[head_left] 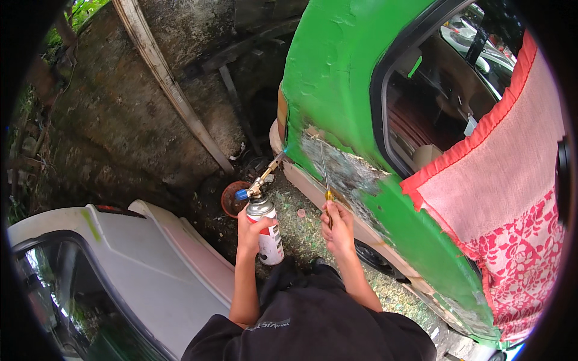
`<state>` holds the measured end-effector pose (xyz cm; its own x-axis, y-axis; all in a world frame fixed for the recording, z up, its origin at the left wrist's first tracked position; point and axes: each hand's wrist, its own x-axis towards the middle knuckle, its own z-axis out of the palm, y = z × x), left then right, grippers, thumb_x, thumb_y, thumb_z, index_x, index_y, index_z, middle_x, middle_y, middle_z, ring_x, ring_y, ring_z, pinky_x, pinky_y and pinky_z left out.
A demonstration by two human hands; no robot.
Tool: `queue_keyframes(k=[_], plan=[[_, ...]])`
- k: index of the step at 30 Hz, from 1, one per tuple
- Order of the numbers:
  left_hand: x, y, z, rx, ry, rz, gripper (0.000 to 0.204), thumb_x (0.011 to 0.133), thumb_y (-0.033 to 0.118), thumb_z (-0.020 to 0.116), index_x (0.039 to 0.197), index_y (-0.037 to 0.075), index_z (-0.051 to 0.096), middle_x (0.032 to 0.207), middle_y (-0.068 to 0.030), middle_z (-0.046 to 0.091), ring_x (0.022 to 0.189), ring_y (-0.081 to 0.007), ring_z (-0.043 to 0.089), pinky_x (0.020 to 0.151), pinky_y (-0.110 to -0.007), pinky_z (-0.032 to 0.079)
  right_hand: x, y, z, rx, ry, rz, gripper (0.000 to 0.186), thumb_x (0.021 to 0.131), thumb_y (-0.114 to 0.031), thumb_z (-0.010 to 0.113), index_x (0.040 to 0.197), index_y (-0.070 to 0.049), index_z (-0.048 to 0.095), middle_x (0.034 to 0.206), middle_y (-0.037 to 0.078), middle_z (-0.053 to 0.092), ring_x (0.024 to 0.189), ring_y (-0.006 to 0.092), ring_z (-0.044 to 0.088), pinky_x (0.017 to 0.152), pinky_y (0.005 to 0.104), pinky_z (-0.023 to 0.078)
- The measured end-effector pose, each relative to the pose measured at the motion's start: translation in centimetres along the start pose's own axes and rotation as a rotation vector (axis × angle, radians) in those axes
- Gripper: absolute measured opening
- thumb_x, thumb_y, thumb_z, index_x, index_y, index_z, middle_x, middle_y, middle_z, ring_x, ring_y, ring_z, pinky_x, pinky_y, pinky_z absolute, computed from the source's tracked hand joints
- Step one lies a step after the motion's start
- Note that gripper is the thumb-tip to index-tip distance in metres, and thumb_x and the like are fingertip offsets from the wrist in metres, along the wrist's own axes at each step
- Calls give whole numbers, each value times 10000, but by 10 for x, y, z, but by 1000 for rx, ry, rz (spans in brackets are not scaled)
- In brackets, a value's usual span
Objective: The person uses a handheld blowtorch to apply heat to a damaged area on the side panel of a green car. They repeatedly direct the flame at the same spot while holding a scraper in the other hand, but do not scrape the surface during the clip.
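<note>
My left hand point(247, 233) is wrapped round the white and red can of a blowtorch point(270, 242). Its brass burner with a blue knob points up and right, and a faint bluish flame shows at the nozzle, close to the lower edge of the green car body point(328, 72). In my right hand point(339, 230) is a screwdriver point(329, 195) with a yellowish handle. The thin shaft reaches up over a bare grey patch point(349, 171) with scorched, peeling paint edges. Whether the tip touches the metal I cannot tell.
A pink patterned cloth point(481, 180) hangs over the car's side at right. Left of me stands a white car point(138, 259). An orange-brown bowl point(232, 198) sits on the ground behind the torch. Paint flakes litter the ground point(295, 231); a wooden beam point(174, 90) leans against the wall.
</note>
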<state>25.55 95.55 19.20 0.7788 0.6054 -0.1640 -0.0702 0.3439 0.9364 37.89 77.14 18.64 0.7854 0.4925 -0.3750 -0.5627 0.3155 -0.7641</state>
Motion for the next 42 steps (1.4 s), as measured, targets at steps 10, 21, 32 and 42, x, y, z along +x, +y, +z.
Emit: queue_keyframes(k=[10,21,32,42], plan=[[6,-4,6,6,-33,9,312,661,19,695,966,10,627,840,-68,686,737,-169,661,716,-314,523,5,-17,5,-78,-25,7,240,1057,-289,584,973,-64,582,649,-36,483,400,18,304,359,222,190],[12,-8,9,4,-50,-34,327,660,17,705,978,15,631,852,-64,686,743,-167,653,723,-315,517,21,-6,14,-84,-37,-35,256,1054,-291,588,986,-44,588,644,-36,485,396,19,295,362,229,178],[27,-3,5,0,-71,-5,322,661,20,709,974,14,633,843,-65,687,743,-164,662,723,-310,521,11,-3,14,-100,15,-47,270,1034,-300,627,987,-36,601,652,-33,503,402,16,310,362,218,197],[38,-1,6,11,-94,-1,324,668,57,708,980,16,631,848,-61,684,739,-156,651,719,-308,511,8,-9,6,-200,47,-65,243,1031,-265,631,1005,-25,611,656,-32,508,394,14,324,356,215,197]])
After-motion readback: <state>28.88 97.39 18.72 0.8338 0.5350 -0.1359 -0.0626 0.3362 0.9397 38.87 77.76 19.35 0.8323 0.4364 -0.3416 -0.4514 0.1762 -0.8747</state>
